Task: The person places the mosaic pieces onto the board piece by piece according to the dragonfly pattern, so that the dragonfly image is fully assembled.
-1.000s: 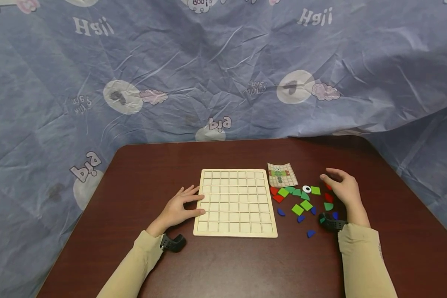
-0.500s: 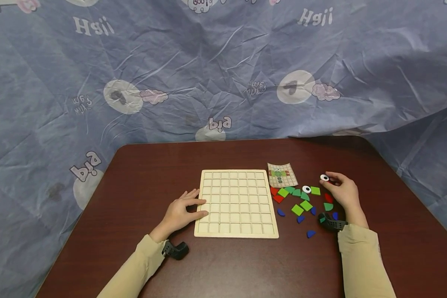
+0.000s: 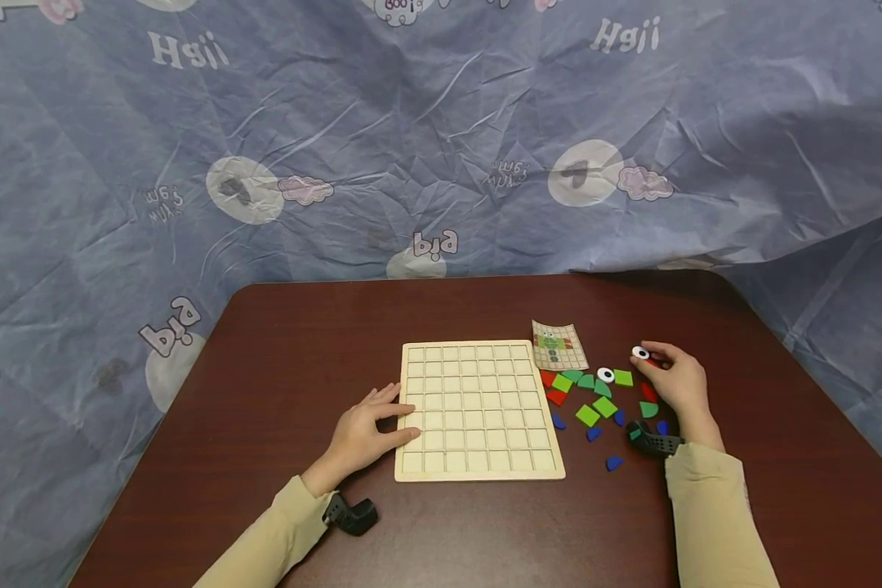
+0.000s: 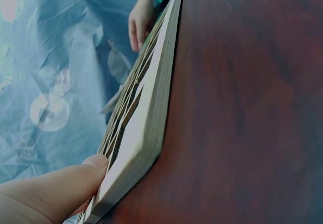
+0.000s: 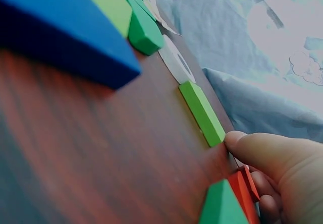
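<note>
The head view looks down toward the far edge of the bench [image 3: 456, 531]; close, low wrist views share its board [image 3: 478, 402] (left), pieces [image 3: 605, 407] (right).

Centre: grid board [image 3: 478, 467], pale wood, matt. Table [image 3: 448, 539]: dark wood-look top, smooth, soft sheen lower centre. Upper frame: backdrop [image 3: 412, 122], creased cloth-like sheet. Right of centre: pattern card [image 3: 559, 351], paper. Lower right: sleeve [image 3: 713, 506], matt cloth.

The gridded board [image 3: 478, 408] is showing pale cream; each disc [image 3: 640, 353] is displaying black on white. Squares [image 3: 587, 416] are showing lime or red, curved pieces [image 3: 613, 463] blue or green. The worktop [image 3: 323, 327] is gleaming reddish-brown.
</note>
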A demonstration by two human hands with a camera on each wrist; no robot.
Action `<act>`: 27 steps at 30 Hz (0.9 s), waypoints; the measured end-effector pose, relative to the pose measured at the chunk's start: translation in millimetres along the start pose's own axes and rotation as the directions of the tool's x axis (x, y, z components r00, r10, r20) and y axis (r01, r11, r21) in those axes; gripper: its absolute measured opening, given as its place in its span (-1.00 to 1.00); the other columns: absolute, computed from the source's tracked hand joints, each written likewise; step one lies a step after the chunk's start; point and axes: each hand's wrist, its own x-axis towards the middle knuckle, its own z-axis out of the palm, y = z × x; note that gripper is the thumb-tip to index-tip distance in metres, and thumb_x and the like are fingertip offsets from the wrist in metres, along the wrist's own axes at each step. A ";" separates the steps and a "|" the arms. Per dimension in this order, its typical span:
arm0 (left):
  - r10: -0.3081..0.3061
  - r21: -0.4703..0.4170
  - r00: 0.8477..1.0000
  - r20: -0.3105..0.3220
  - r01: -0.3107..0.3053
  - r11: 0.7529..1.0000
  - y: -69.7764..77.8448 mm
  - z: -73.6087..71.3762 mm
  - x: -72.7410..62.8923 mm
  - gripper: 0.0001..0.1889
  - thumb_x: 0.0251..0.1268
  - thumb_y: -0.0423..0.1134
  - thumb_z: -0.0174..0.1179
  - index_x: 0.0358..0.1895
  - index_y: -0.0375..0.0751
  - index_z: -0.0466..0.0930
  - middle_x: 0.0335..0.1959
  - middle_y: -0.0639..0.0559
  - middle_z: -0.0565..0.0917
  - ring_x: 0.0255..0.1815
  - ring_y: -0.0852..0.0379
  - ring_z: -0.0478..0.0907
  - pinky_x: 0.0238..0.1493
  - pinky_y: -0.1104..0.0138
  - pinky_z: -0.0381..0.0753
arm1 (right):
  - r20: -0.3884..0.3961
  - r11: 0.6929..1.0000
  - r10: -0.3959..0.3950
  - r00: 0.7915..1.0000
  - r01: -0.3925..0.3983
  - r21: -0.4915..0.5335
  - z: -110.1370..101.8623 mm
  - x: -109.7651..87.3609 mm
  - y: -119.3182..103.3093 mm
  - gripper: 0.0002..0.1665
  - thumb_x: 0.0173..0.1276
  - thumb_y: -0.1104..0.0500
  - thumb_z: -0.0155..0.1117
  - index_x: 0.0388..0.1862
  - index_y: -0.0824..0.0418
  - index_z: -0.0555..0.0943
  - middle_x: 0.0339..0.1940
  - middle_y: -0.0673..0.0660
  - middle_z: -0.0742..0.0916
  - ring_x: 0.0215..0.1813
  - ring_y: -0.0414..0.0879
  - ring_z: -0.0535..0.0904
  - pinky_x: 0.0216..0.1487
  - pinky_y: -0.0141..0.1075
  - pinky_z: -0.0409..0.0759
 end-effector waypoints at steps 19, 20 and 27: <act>0.038 -0.014 0.998 -0.042 -0.039 0.999 4.5 7.5 -9.1 -0.55 0.08 0.06 0.33 0.01 -0.09 0.67 0.28 -0.10 0.42 0.36 0.02 0.25 0.34 0.10 0.20 | -0.041 1.000 -0.010 0.999 0.009 -0.027 0.4 -1.8 -2.4 -0.52 0.28 0.02 0.29 0.07 0.31 0.59 -0.09 0.35 0.64 -0.09 0.21 0.51 -0.17 -0.09 0.43; 0.040 -0.017 0.998 -0.049 -0.041 0.999 4.6 7.7 -9.1 -0.55 0.07 0.05 0.34 0.01 -0.09 0.67 0.27 -0.09 0.43 0.36 0.02 0.26 0.33 0.09 0.21 | -0.042 1.000 -0.007 0.999 0.006 -0.028 0.3 -2.0 -2.4 -0.51 0.28 0.01 0.29 0.06 0.31 0.59 -0.09 0.35 0.64 -0.09 0.20 0.51 -0.18 -0.10 0.43; 0.070 -0.008 0.992 -0.106 -0.071 0.997 4.8 8.4 -8.4 -0.58 0.01 -0.01 0.40 -0.05 -0.11 0.69 0.13 0.02 0.56 0.21 0.04 0.43 0.10 0.08 0.47 | -0.039 1.000 -0.012 0.999 0.011 -0.019 -1.2 -2.3 -4.2 -0.50 0.28 0.01 0.29 0.07 0.32 0.58 -0.10 0.36 0.64 -0.11 0.20 0.51 -0.23 -0.17 0.42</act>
